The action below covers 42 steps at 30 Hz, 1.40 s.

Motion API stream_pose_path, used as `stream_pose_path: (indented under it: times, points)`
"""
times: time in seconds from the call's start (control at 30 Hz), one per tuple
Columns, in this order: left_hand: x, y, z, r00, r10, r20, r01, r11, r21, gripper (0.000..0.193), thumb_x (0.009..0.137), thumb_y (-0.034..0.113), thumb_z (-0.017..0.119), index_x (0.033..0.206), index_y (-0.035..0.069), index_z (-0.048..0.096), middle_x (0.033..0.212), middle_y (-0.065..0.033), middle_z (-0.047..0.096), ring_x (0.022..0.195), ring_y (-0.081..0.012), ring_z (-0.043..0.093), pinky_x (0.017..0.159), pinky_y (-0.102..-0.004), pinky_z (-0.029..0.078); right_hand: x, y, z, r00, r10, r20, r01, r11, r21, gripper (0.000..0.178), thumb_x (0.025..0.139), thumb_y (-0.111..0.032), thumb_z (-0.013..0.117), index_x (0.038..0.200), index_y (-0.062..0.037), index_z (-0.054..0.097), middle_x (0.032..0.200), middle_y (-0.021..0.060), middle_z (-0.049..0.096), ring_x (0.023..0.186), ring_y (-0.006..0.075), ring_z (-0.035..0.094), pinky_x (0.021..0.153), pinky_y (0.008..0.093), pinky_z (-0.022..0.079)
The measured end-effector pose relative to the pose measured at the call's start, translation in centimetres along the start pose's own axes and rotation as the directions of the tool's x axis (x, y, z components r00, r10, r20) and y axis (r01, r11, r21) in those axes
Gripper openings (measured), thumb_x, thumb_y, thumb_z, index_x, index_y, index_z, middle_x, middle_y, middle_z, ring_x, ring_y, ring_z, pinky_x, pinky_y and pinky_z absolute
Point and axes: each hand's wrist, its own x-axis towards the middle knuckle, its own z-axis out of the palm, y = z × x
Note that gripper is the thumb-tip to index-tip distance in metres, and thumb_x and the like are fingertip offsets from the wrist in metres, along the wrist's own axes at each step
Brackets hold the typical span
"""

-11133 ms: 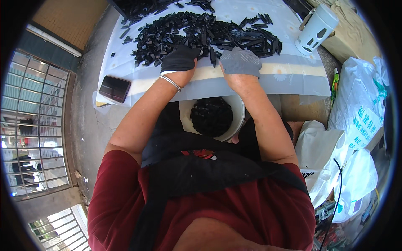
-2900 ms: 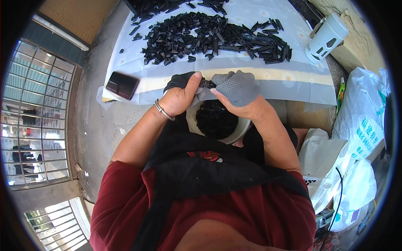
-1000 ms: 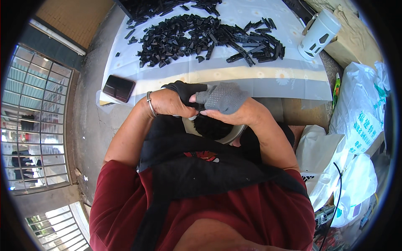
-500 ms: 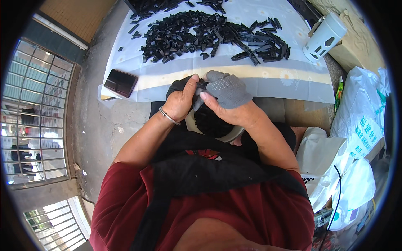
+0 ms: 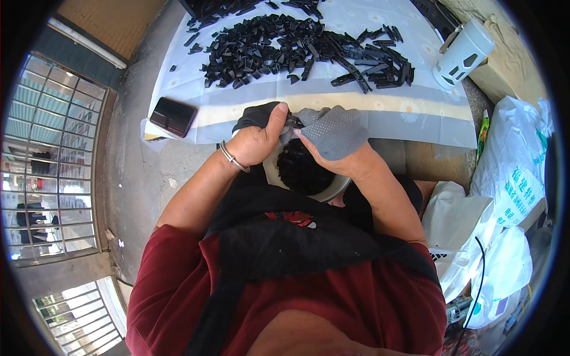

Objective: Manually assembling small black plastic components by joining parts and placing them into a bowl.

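Close together at the table's front edge, my two hands hold a small black plastic piece [image 5: 294, 121] between them. My left hand [image 5: 256, 137], in a dark glove with the thumb bare, is closed on one side of it. On the other side, my right hand [image 5: 333, 133] pinches it, wearing a grey dotted glove that leaves the thumb uncovered. The fingers hide most of the piece. Just below the hands a pale bucket [image 5: 337, 188] sits at my lap, holding a heap of black pieces [image 5: 304, 168].
Small black plastic parts [image 5: 255, 52] lie piled on the cloth-covered table [image 5: 415, 127], with longer black strips [image 5: 383, 66] to their right. A phone [image 5: 173, 117] rests at the left edge. A white tumbler [image 5: 464, 54] stands far right, above plastic bags [image 5: 504, 160].
My hands have drawn slightly apart, the right one moving a little to the right and turning. More of the bucket's contents now shows beneath them.
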Motion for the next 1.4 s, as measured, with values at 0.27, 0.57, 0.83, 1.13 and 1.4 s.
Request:
stream_pose_path:
  times: [0.27,0.57,0.83,1.13,1.4]
  points:
    - [0.4,-0.6,-2.1,0.958,-0.046,0.284,-0.069,0.922,0.381,0.039,0.091,0.032,0.036,0.08,0.002,0.058,0.078,-0.0202,0.06,0.075,-0.0368,0.056,0.068,-0.0422,0.044,-0.1,-0.2,0.8,0.998,0.002,0.058,-0.015,0.975,0.222,0.027,0.081,-0.029,0.055,0.096,-0.0066,0.06,0.095,0.0131,0.06,0.088,0.031,0.056,0.077,0.0405,0.044]
    - [7.6,-3.3,0.0,0.973,0.227,-0.048,-0.134,0.718,0.683,0.025,0.083,0.024,0.049,0.102,0.01,0.059,0.094,-0.014,0.061,0.085,-0.0305,0.058,0.073,-0.0382,0.047,3.6,7.7,0.5,0.97,0.197,-0.139,-0.236,0.895,-0.378,0.014,0.072,-0.012,0.055,0.083,-0.005,0.059,0.08,0.015,0.058,0.072,0.0315,0.058,0.06,0.0429,0.046]
    - [7.3,-4.5,-0.3,0.957,0.29,0.001,-0.22,0.722,0.656,0.023,0.08,0.016,0.047,0.098,0.008,0.059,0.088,-0.0146,0.06,0.079,-0.0306,0.059,0.07,-0.0388,0.047,4.3,7.0,1.3,0.878,-0.213,-0.428,0.107,0.96,-0.259,0.019,0.068,-0.01,0.061,0.086,-0.0083,0.058,0.081,0.0094,0.057,0.073,0.0267,0.057,0.062,0.0378,0.045]
    - [2.6,0.5,-3.5,0.885,-0.004,0.466,-0.019,0.999,0.043,0.015,0.074,0.014,0.058,0.081,0.001,0.059,0.062,-0.0073,0.053,0.059,-0.0102,0.05,0.055,-0.0269,0.043,1.3,1.6,0.1,0.994,-0.105,-0.036,0.11,0.909,0.403,0.025,0.081,-0.016,0.058,0.105,-0.0085,0.056,0.092,0.0098,0.061,0.082,0.0279,0.058,0.073,0.0362,0.044]
    - [1.1,-0.5,-2.8,0.857,-0.07,0.511,0.294,0.88,-0.373,0.03,0.08,0.016,0.059,0.105,0.001,0.06,0.084,-0.003,0.061,0.072,-0.0099,0.052,0.064,-0.023,0.043,0.3,0.9,0.5,0.972,-0.211,-0.105,0.235,0.868,0.437,0.028,0.079,-0.027,0.058,0.099,-0.0069,0.058,0.085,0.0139,0.06,0.077,0.0314,0.056,0.069,0.0404,0.044]
